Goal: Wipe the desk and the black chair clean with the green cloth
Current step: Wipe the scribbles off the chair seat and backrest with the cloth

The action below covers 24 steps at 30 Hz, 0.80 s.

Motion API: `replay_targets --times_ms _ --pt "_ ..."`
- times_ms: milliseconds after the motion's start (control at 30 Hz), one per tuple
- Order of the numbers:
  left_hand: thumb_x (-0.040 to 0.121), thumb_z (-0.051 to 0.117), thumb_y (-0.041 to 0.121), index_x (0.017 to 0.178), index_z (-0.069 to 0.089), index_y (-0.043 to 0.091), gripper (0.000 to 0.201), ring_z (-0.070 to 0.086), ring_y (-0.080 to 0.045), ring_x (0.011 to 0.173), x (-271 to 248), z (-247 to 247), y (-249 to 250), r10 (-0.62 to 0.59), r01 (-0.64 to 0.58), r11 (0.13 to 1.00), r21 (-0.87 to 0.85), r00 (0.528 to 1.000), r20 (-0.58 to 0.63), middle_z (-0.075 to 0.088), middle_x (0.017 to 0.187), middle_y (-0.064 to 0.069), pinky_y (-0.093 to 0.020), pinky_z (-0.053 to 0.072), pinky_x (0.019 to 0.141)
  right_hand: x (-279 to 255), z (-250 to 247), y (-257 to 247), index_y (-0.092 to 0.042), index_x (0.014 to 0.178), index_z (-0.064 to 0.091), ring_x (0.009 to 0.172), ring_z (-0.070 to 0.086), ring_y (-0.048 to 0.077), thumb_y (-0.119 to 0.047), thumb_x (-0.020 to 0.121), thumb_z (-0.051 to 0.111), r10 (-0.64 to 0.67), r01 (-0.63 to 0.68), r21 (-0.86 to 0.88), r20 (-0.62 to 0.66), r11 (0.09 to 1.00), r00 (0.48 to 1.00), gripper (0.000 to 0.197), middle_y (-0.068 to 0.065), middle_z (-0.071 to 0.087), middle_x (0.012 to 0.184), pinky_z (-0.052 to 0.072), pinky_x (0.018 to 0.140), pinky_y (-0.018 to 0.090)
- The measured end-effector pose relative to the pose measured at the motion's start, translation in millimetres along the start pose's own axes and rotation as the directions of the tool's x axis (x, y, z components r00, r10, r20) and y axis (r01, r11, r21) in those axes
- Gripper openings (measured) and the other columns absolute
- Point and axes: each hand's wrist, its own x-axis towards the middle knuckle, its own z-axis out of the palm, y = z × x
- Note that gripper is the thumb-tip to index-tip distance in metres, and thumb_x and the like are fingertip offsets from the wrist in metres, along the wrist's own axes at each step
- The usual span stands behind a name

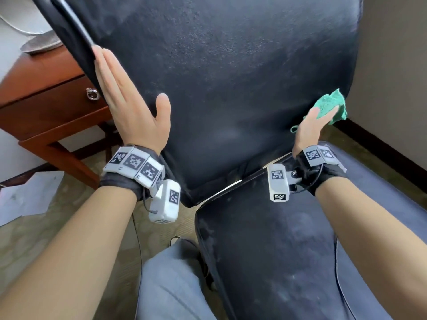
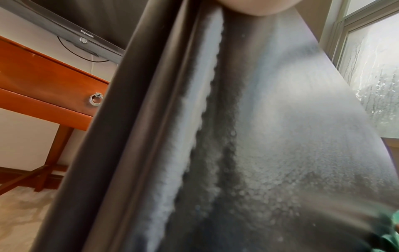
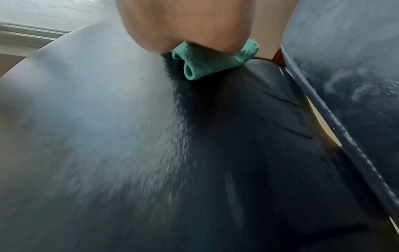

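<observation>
The black chair's backrest [image 1: 231, 77] fills the head view, dusty grey in patches, with its seat [image 1: 277, 250] below. My left hand [image 1: 129, 98] lies flat on the backrest's left edge, fingers straight and thumb spread. My right hand [image 1: 312, 125] holds the bunched green cloth [image 1: 330, 105] against the lower right of the backrest, near its right edge. In the right wrist view, folds of the cloth [image 3: 194, 64] stick out under the palm [image 3: 194, 22] against the leather [image 3: 108, 136]. The wooden desk [image 1: 46, 88] stands to the left, behind the chair.
A ring-pull drawer [image 1: 92, 93] faces me in the desk front. A grey dish [image 1: 41, 45] sits on the desk. A dark screen [image 2: 86, 25] hangs above the desk, and a window [image 2: 371, 76] is to the right. Papers [image 1: 27, 199] lie on the carpet. My knee [image 1: 171, 285] is beside the seat.
</observation>
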Motion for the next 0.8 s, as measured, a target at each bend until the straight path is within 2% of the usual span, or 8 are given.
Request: replay_targets --times_ms 133,200,267,367,467,600,733,800 --pt "0.093 0.038 0.039 0.137 0.015 -0.025 0.081 0.019 -0.047 0.138 0.3 1.3 -0.4 0.009 -0.008 1.000 0.013 1.000 -0.017 0.015 0.144 -0.043 -0.039 0.010 0.118 35.6 -6.1 -11.1 -0.017 0.150 0.020 0.129 0.043 0.024 -0.040 0.096 0.033 0.038 -0.033 0.041 -0.105 0.999 0.994 0.060 0.010 0.038 0.148 0.034 0.104 0.026" --pt "0.093 0.039 0.039 0.137 0.016 -0.025 0.081 0.018 -0.046 0.139 0.1 2.0 -1.2 0.020 -0.020 1.000 0.019 1.000 -0.020 0.015 0.144 -0.044 -0.038 0.009 0.118 48.0 -8.6 -16.4 -0.021 0.145 0.032 0.111 0.056 0.018 -0.052 0.089 0.032 0.077 -0.068 0.077 -0.126 0.995 0.989 0.064 0.005 0.051 0.134 0.046 0.093 0.032" --pt "0.093 0.039 0.039 0.137 0.016 -0.025 0.081 0.018 -0.045 0.139 0.3 4.3 -1.7 0.022 -0.021 1.000 0.014 1.000 -0.014 0.015 0.144 -0.044 -0.036 0.009 0.118 34.0 -7.2 -24.1 -0.016 0.145 0.030 0.087 0.054 0.005 -0.043 0.100 0.024 0.116 -0.111 0.155 -0.022 0.982 0.993 0.053 0.000 0.048 0.125 0.048 0.074 0.020" --pt "0.093 0.039 0.039 0.137 0.016 -0.026 0.082 0.018 -0.047 0.139 0.6 5.9 -3.4 0.017 -0.017 1.000 0.013 1.000 -0.014 0.015 0.144 -0.044 -0.040 0.011 0.119 -3.6 1.7 -15.3 -0.018 0.149 0.021 0.106 0.043 0.007 -0.040 0.103 0.023 0.138 -0.145 0.268 0.048 0.952 0.989 0.051 0.001 0.035 0.147 0.037 0.091 0.022" --pt "0.092 0.039 0.039 0.136 0.016 -0.026 0.082 0.019 -0.048 0.138 0.9 6.7 -3.4 0.020 -0.019 1.000 0.020 1.000 -0.020 0.015 0.143 -0.045 -0.042 0.012 0.118 -40.9 1.1 8.0 -0.025 0.148 0.027 0.130 0.036 0.006 -0.047 0.094 0.036 0.056 -0.065 0.061 0.146 0.996 0.988 0.058 -0.007 0.031 0.151 0.028 0.111 0.026" --pt "0.092 0.040 0.039 0.136 0.017 -0.026 0.082 0.019 -0.048 0.138 0.4 7.0 -3.2 0.028 -0.028 0.999 0.022 0.999 -0.021 0.016 0.143 -0.045 -0.041 0.012 0.118 -43.6 -2.8 13.9 -0.028 0.135 0.038 0.124 0.045 0.014 -0.017 0.093 0.032 0.110 -0.121 0.181 0.067 0.976 0.992 0.044 0.001 0.041 0.143 0.036 0.108 0.031" --pt "0.092 0.040 0.038 0.136 0.017 -0.026 0.082 0.019 -0.047 0.138 1.6 6.6 -3.2 0.029 -0.029 1.000 0.006 0.999 -0.018 0.016 0.143 -0.045 -0.038 0.011 0.118 5.0 -2.5 -13.2 -0.010 0.145 0.033 0.122 0.048 0.021 -0.024 0.103 0.034 0.060 -0.050 0.086 -0.120 0.995 0.991 0.045 0.008 0.046 0.140 0.038 0.099 0.027" --pt "0.092 0.040 0.039 0.136 0.016 -0.026 0.082 0.019 -0.047 0.139 2.2 7.5 -4.2 0.031 -0.031 1.000 0.003 0.999 -0.013 0.016 0.143 -0.045 -0.038 0.010 0.119 15.0 0.3 -18.6 -0.015 0.151 0.019 0.134 0.036 0.024 -0.020 0.103 0.030 0.054 -0.062 -0.064 -0.116 0.996 0.992 0.050 0.011 0.032 0.150 0.024 0.102 0.026"
